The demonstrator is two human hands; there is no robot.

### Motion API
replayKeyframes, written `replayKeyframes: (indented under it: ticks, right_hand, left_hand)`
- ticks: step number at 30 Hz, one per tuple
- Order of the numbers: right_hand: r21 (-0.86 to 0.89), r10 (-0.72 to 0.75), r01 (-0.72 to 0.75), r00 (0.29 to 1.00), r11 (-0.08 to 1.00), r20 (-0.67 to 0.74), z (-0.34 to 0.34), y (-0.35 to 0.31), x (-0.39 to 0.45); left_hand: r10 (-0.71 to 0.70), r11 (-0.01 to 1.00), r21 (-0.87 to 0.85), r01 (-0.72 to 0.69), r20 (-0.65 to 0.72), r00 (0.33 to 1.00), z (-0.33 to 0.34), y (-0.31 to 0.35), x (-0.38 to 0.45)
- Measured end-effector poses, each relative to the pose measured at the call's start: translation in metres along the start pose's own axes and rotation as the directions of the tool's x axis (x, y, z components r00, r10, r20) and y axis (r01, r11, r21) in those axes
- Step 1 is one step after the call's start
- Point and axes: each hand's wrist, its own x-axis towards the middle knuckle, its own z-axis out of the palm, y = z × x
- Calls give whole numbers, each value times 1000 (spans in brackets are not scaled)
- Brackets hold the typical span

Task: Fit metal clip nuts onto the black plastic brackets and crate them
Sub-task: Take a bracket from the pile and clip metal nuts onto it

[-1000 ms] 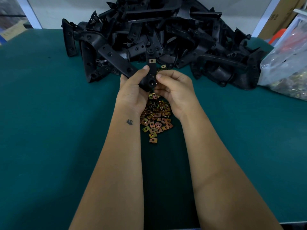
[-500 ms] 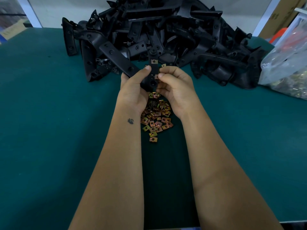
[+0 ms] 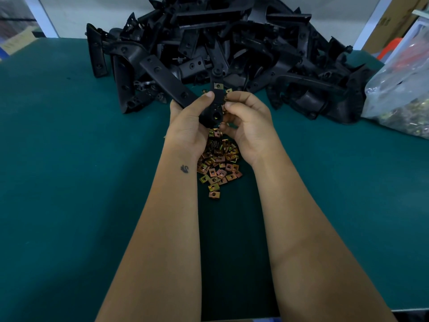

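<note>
My left hand point(image 3: 188, 122) grips a black plastic bracket point(image 3: 214, 108) held upright above the table, thumb on its left side. One brass-coloured clip nut point(image 3: 217, 85) sits clipped on the bracket's upper part. My right hand point(image 3: 249, 118) pinches another clip nut point(image 3: 224, 101) against the bracket's right edge with thumb and forefinger. Below my hands, a heap of loose clip nuts point(image 3: 219, 166) lies on the green table point(image 3: 69, 170). Behind it rises a big pile of black brackets point(image 3: 232, 49).
A clear plastic bag point(image 3: 404, 89) with small metal parts lies at the right edge of the table. White frame posts point(image 3: 40, 17) stand at the back corners, with cardboard boxes point(image 3: 390, 22) behind the right one. No crate is in view.
My right hand has brought a clip nut up to the bracket's right edge. The bracket has risen slightly and stayed in my left hand.
</note>
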Motion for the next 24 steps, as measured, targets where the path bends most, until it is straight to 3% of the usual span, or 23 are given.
replayKeyframes:
  ticks: [14,24]
  right_hand:
    - [39,24,-24,1000,999,16,-1,0,1]
    - [13,-26,26,999,1000,28,-6,-1,1]
  left_hand:
    - [72,997,14,-71,-25,997,4,-2,-2]
    - [92,993,64,-96,57,994,4,-1,-3]
